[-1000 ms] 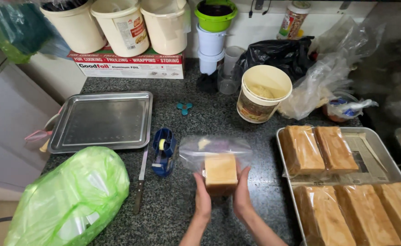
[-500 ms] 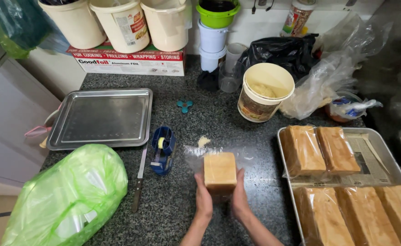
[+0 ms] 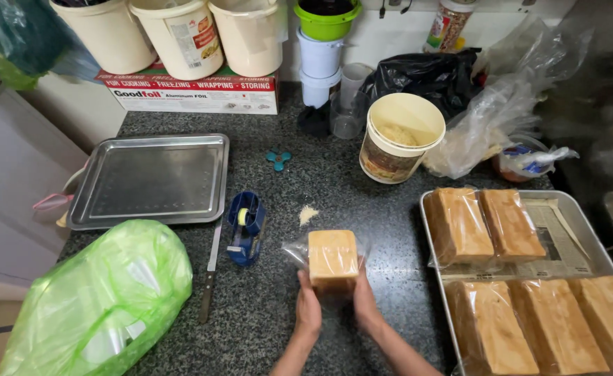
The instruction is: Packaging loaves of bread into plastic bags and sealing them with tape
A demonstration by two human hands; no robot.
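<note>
A golden loaf of bread (image 3: 333,256) in a clear plastic bag stands on the dark granite counter (image 3: 306,181) in front of me. My left hand (image 3: 308,311) presses against its left near side and my right hand (image 3: 366,305) against its right near side, both gripping the bagged loaf. The loose plastic is gathered close around the loaf, with a little bunched at its left. A blue tape dispenser (image 3: 246,225) sits just left of the loaf, and a knife (image 3: 210,273) lies beside the dispenser.
A metal tray (image 3: 570,224) at the right holds several bagged loaves on paper. An empty steel tray (image 3: 150,179) lies at the left, a green plastic bag (image 3: 104,299) below it. A cream bucket (image 3: 397,137), tubs, a foil box and black bag line the back.
The clear bag, spread wide behind the loaf a second ago, has been pulled in tight around it. Both hands stay on the loaf's sides.
</note>
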